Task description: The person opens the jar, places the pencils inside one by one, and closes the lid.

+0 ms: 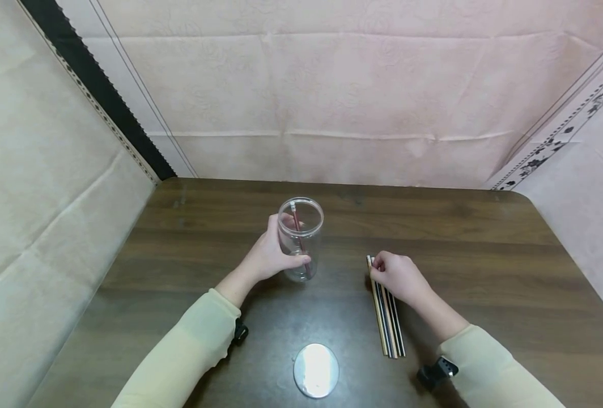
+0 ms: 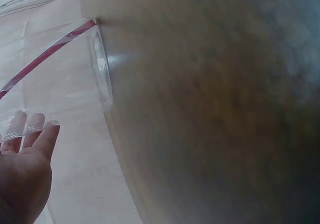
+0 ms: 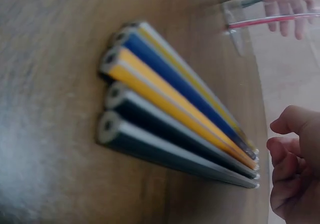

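My left hand (image 1: 271, 255) grips a clear glass jar (image 1: 301, 272) round its side, fingers behind and thumb in front. A red pencil (image 1: 300, 235) leans inside the jar, its white end near the rim. In the left wrist view, the red-striped pencil (image 2: 45, 58) shows through the glass. To the right, several pencils (image 1: 389, 323) lie side by side on the table. They look yellow, blue, orange and dark in the right wrist view. Above their far ends is my right hand (image 1: 398, 275), fingers bent. A gap shows between its thumb and forefinger (image 3: 277, 149), with no pencil visible between them.
A round, shiny disc (image 1: 316, 370) lies on the brown wooden table (image 1: 204, 351) near the front. Pale cloth (image 1: 332, 102) hangs behind the table's far edge and along both sides.
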### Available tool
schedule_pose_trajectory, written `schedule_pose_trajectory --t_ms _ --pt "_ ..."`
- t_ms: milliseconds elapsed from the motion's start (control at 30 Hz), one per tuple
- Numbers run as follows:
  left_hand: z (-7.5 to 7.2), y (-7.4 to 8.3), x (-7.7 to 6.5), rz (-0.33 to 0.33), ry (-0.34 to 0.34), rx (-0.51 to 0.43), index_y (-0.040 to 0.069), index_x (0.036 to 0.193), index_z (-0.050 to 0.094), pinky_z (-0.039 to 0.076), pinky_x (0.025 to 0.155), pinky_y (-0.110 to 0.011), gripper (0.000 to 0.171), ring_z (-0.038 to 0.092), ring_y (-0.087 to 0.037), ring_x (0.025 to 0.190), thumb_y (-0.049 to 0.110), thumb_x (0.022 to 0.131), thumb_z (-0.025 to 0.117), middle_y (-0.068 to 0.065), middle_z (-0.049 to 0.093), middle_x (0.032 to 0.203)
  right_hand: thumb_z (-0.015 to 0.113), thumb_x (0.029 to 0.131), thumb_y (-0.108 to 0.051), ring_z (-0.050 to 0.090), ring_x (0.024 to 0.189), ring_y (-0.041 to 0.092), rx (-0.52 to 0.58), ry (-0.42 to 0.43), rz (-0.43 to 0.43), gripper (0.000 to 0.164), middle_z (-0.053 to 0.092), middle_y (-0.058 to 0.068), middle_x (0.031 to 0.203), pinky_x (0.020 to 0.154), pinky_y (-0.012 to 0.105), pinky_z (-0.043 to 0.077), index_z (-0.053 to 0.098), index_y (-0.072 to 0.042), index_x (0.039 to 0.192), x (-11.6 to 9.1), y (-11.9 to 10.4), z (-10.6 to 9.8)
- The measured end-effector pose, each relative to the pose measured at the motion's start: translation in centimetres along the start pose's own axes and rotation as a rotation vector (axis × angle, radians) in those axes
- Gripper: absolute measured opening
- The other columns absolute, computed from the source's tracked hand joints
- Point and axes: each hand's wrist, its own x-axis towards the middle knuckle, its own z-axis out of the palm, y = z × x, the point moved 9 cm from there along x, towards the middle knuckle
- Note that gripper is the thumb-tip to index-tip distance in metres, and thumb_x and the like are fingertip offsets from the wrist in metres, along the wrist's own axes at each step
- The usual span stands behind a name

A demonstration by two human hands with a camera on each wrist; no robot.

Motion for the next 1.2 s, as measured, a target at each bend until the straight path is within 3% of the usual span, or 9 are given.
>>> schedule_pose_trajectory --t_ms 300,567,900,1067,1200 --pt "0.1 0.0 0.1 0.008 -0.011 -0.013 0.015 0.128 0.029 0.038 0.095 -0.047 0.085 0.054 -0.021 0.110 0.030 0.066 0.085 -0.003 0.055 0.122 0.062 0.083 -0.013 0.046 0.053 0.013 -0.074 -0.055 0.046 0.009 0.054 -0.002 0.064 0.050 0.029 0.040 0.058 -0.008 0.076 -0.1 -0.1 1.2" --pt "0.1 -0.1 0.1 0.006 -0.007 -0.013 0.015 0.128 0.029 0.039 0.094 -0.047 0.086 0.054 -0.021 0.109 0.029 0.065 0.085 -0.003 0.054 0.120 0.058 0.080 -0.015 0.033 0.045 0.011 -0.117 -0.086 0.087 0.025 0.035 -0.005 0.052 0.044 0.027 0.028 0.043 -0.013 0.060 0.1 0.0 1.9" --pt "-0.2 0.0 -0.2 -0.001 -0.008 -0.016 0.015 0.128 0.029 0.039 0.094 -0.046 0.085 0.054 -0.019 0.109 0.030 0.066 0.085 0.000 0.055 0.121 0.056 0.080 -0.018 0.026 0.043 0.012 -0.154 -0.091 0.116 0.034 0.027 -0.006 0.048 0.042 0.028 0.022 0.036 -0.015 0.052 0.8 -0.3 2.2" --pt "-0.2 0.0 -0.3 -0.008 -0.003 -0.023 0.016 0.128 0.029 0.039 0.095 -0.046 0.085 0.054 -0.018 0.109 0.028 0.066 0.086 0.001 0.055 0.121 0.054 0.079 -0.017 0.027 0.042 0.010 -0.103 -0.097 0.103 0.031 0.027 -0.007 0.048 0.042 0.027 0.024 0.036 -0.016 0.054 0.9 -0.8 2.1" --pt "0.2 -0.1 -0.2 -0.011 -0.011 -0.022 0.016 0.128 0.029 0.039 0.094 -0.046 0.085 0.054 -0.017 0.109 0.032 0.066 0.085 0.002 0.055 0.121 0.054 0.081 -0.015 0.036 0.044 0.011 0.010 -0.061 0.086 0.021 0.036 -0.005 0.051 0.045 0.027 0.031 0.046 -0.011 0.062 0.7 -1.3 0.5"
